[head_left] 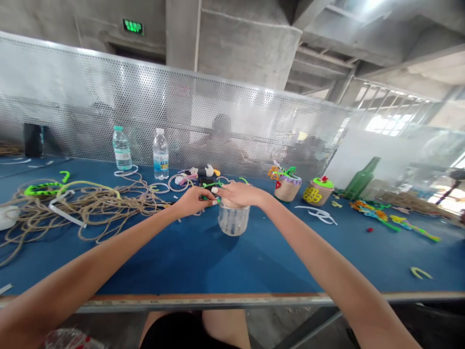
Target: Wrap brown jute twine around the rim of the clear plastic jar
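A clear ribbed plastic cup [233,222] stands upright on the blue table in front of me, with a tan band near its rim. My right hand [241,193] lies across the top of the cup and grips it, its fingers pointing left and hiding most of the opening. Beside the cup's left edge, my left hand [194,201] has thumb and fingers pinched together. What sits in that pinch is too small to make out. Bits of green pipe cleaner [217,184] show around the fingertips. A black object [207,181] lies just behind my hands.
Loose twine [105,206] sprawls on the left, with two water bottles [122,151] [161,156] behind it. To the right stand two decorated pots [288,189] [317,193], white strips [317,213], a green glass bottle [361,180] and colourful pipe cleaners [378,213]. A perforated metal panel [174,106] borders the back.
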A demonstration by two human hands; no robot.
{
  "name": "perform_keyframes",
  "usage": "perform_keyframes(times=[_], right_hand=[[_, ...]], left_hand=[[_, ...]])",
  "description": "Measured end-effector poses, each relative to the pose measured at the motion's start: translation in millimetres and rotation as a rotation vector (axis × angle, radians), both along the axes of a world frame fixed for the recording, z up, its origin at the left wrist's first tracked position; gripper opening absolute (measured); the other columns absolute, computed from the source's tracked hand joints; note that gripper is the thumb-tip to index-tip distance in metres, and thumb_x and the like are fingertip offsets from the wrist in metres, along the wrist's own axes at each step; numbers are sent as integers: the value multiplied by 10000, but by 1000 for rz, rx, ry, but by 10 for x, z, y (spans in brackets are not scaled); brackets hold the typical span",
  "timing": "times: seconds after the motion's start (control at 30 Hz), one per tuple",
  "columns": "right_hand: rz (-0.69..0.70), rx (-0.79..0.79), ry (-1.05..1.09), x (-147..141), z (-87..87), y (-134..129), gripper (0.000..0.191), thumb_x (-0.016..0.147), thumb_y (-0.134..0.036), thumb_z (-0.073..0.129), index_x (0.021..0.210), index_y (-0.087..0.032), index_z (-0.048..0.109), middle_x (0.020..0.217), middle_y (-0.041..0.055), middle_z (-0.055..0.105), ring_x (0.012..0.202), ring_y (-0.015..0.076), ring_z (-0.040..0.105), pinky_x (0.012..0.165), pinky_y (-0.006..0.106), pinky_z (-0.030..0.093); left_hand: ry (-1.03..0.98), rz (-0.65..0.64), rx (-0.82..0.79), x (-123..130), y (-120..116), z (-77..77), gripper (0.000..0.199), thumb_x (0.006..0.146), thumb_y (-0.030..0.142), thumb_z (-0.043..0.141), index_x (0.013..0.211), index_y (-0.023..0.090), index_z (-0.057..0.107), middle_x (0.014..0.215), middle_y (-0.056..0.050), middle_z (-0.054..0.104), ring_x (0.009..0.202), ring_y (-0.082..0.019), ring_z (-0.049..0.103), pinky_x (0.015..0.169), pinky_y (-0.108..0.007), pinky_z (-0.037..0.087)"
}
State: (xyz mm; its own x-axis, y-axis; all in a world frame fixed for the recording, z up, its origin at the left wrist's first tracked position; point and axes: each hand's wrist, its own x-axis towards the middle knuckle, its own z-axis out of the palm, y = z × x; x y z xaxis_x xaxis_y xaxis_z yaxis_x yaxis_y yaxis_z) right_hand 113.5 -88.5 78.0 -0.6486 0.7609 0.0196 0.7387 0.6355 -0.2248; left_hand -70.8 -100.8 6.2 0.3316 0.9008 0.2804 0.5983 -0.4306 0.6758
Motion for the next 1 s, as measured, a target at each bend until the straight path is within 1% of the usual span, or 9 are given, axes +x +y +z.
perform_keyframes(times=[0.07,0.13,0.2,0.3,0.37,0.53,0.63,0.77,1.0], right_hand=[[108,-3,-65,-40,36,-17,500,907,-582,388,847,-189,693,1333,122,554,1342,377,364,1074,598,262],[206,-19,-134,-18,92,-35,383,899,-472,475,727,-204,687,1461,27,427,1426,339,203,1130,551,205],[265,-42,-198,27,150,-40,384,875,-377,530,558,-185,631,1473,3,410,1435,338,176,1132,514,241],[317,-51,-239,85,193,-24,406,879,-315,524,500,-183,585,1416,20,488,1438,312,183,1143,486,252],[338,-44,-242,120,188,-9,395,898,-323,501,542,-190,606,1428,15,473,1443,290,171,1156,477,235],[347,-26,-229,245,180,47,338,893,-401,525,690,-191,694,1566,-3,186,1450,329,83,1152,542,201],[330,-27,-219,301,224,87,258,871,-381,569,764,-218,739,1571,-41,147,1451,330,11,1147,560,198],[345,-54,-277,303,284,88,199,868,-342,579,870,-258,760,1574,-117,53,1436,288,-140,1175,491,160],[312,-51,-405,290,390,-55,212,883,-257,551,957,-232,749,1580,-69,10,1419,291,-202,1175,539,43]], left_hand=[[12,-27,7,-44,9,15,189,909,289,588,922,102,615,872,-29,633,744,-136,619,663,-285,545],[13,-63,17,-80,4,36,184,907,284,591,935,105,619,902,-38,640,775,-143,626,694,-302,549],[4,-89,33,-100,-12,55,177,906,279,593,943,109,623,931,-46,646,820,-154,631,741,-329,549],[-6,-93,51,-107,-32,64,172,904,275,596,938,110,626,972,-56,647,900,-176,628,813,-372,537],[-3,-88,49,-107,-31,58,172,901,273,599,947,110,626,1006,-63,643,937,-187,623,834,-387,532],[16,-54,41,-139,9,51,189,907,277,590,1003,116,616,1055,-73,629,950,-191,619,827,-385,538],[36,-20,45,-190,31,69,194,914,282,578,1015,119,611,1059,-74,625,920,-180,621,798,-364,546],[77,17,53,-291,57,100,193,915,288,577,1004,120,611,1030,-68,628,891,-172,621,779,-352,547],[165,24,8,-409,89,224,204,925,303,563,1005,120,607,960,-55,632,789,-142,621,700,-305,551]])
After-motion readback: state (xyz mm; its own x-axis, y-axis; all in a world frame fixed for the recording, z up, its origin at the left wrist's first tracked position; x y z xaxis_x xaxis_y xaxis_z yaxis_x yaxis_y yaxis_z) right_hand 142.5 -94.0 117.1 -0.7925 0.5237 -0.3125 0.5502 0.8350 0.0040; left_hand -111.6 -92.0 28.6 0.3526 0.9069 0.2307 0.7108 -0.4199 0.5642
